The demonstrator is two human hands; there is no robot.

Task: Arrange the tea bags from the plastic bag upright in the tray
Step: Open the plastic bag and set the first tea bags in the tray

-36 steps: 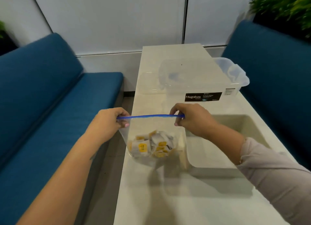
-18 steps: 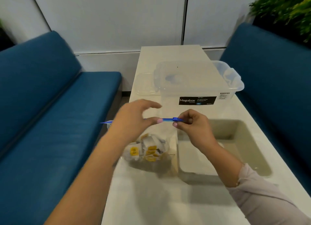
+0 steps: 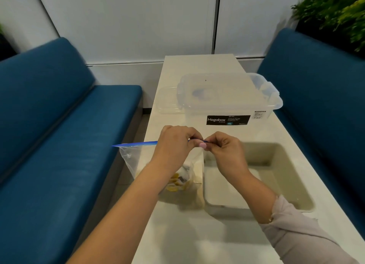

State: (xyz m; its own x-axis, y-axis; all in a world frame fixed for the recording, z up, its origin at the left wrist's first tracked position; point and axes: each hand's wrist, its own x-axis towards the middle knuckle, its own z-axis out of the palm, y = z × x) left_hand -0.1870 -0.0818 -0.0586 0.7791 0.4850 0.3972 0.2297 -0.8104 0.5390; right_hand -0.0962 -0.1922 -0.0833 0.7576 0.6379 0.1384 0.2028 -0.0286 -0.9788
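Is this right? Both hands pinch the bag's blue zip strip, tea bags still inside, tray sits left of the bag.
Not quite. In the head view both hands, left hand and right hand, do pinch the blue zip strip with the tea bags inside the bag, but the tray sits to its right.

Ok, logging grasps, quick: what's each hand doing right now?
Left hand: pinching the blue zip strip of the plastic bag.
Right hand: pinching the same strip.

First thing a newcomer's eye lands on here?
Both hands, left hand and right hand, pinching the blue zip of a clear bag at centre, tea bags inside. Right of it sits a beige tray; behind, a clear Megabox bin.
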